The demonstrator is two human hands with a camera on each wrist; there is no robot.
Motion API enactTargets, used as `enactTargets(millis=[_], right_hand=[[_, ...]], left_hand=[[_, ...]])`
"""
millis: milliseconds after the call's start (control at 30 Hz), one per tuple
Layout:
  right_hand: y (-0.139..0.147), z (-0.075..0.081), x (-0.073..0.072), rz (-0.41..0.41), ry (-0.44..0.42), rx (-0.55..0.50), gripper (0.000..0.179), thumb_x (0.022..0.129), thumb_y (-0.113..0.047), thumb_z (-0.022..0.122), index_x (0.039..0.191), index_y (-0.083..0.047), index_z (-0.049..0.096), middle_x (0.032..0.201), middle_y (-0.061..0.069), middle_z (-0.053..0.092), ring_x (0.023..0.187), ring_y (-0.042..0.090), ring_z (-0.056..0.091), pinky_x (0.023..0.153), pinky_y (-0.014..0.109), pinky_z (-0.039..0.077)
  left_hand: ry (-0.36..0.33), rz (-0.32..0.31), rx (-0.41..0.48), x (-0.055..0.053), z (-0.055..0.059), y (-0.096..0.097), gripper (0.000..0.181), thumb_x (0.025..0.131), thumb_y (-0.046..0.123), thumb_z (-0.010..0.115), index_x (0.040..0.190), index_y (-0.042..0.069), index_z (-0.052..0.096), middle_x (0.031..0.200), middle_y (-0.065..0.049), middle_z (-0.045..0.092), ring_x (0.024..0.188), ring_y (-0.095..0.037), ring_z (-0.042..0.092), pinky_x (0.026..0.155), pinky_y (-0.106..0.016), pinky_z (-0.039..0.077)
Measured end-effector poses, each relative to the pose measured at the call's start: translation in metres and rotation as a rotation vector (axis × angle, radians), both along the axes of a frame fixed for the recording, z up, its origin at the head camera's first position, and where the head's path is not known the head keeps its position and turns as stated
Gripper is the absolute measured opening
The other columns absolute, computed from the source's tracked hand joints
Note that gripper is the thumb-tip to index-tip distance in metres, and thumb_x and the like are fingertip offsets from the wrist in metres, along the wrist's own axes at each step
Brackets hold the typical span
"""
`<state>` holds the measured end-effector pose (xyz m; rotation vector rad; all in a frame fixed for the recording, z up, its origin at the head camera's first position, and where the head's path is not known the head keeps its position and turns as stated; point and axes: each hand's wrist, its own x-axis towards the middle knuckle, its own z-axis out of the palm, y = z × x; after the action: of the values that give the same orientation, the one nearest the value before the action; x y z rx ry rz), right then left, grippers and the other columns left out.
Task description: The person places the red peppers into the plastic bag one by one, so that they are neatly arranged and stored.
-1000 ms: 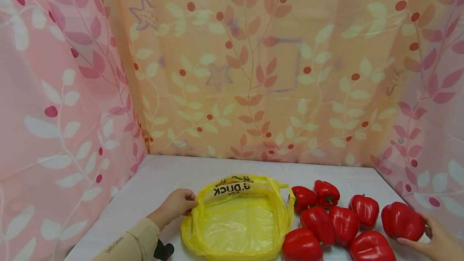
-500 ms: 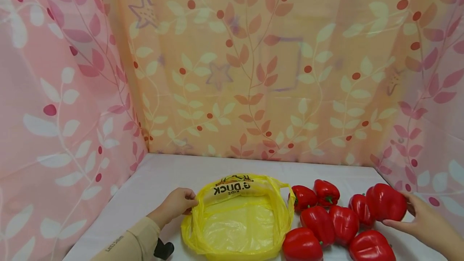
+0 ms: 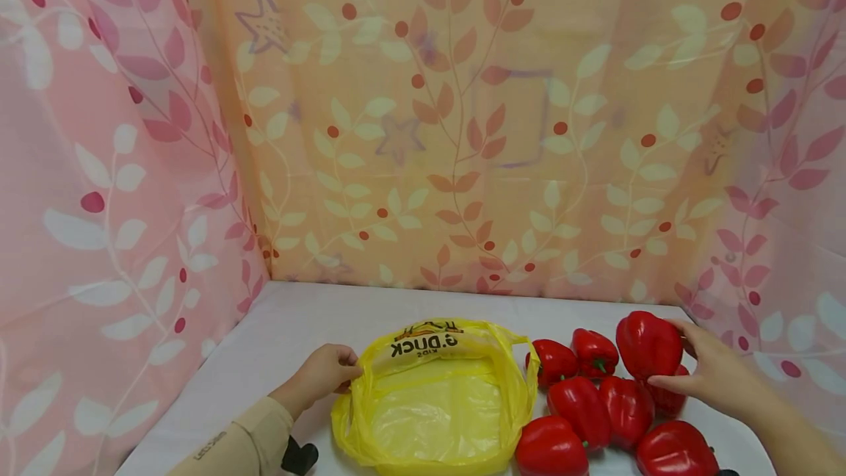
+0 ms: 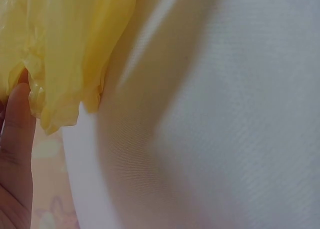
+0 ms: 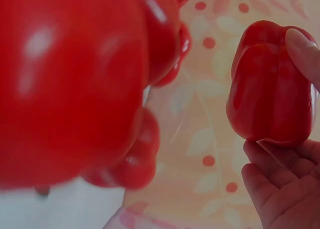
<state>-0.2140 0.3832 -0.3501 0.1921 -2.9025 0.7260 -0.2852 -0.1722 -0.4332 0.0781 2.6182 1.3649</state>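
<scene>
On a white bench [image 3: 317, 314] before a floral curtain [image 3: 429, 131], a yellow bag [image 3: 436, 417] sits with its mouth spread wide. The left hand [image 3: 327, 371] pinches the bag's left rim. At right, the right hand [image 3: 714, 373] grips a red pepper [image 3: 650, 345] between thumb and fingers, partly hiding one of seven other peppers [image 3: 580, 411] clustered beside the bag.

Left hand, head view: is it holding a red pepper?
No, the left hand pinches the yellow bag, while the right hand holds a red pepper.
</scene>
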Motion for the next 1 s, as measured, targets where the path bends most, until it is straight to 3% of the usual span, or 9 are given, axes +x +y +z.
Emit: enactTargets(millis=[400,800,1000], right_hand=[[-0.046,0.005,-0.022,0.114,0.148,-0.006,0.093,0.065,-0.042,0.08,0.132,0.004,0.034,0.125,0.028,0.045,0.11,0.048,0.047,0.084,0.051,0.044],[-0.093,0.01,-0.041,0.162,0.105,-0.068,0.092,0.065,-0.046,0.078,0.134,-0.004,0.034,0.125,0.02,0.048,0.116,0.044,0.045,0.088,0.054,0.043],[-0.114,0.012,-0.049,0.226,0.08,-0.094,0.091,0.063,-0.045,0.08,0.133,-0.009,0.035,0.125,0.013,0.05,0.116,0.038,0.047,0.087,0.052,0.045]], left_hand=[[0.0,-0.007,0.009,0.0,0.0,0.0,0.013,0.082,0.018,0.067,0.081,0.007,0.061,0.079,-0.004,0.057,0.068,-0.016,0.055,0.063,-0.028,0.054],[0.0,-0.006,0.011,-0.002,0.0,-0.001,0.013,0.082,0.019,0.068,0.081,0.007,0.062,0.079,-0.004,0.057,0.069,-0.016,0.055,0.063,-0.028,0.054],[-0.004,-0.003,0.025,-0.002,0.0,-0.001,0.013,0.081,0.018,0.068,0.081,0.007,0.061,0.079,-0.004,0.057,0.068,-0.016,0.055,0.062,-0.028,0.054]])
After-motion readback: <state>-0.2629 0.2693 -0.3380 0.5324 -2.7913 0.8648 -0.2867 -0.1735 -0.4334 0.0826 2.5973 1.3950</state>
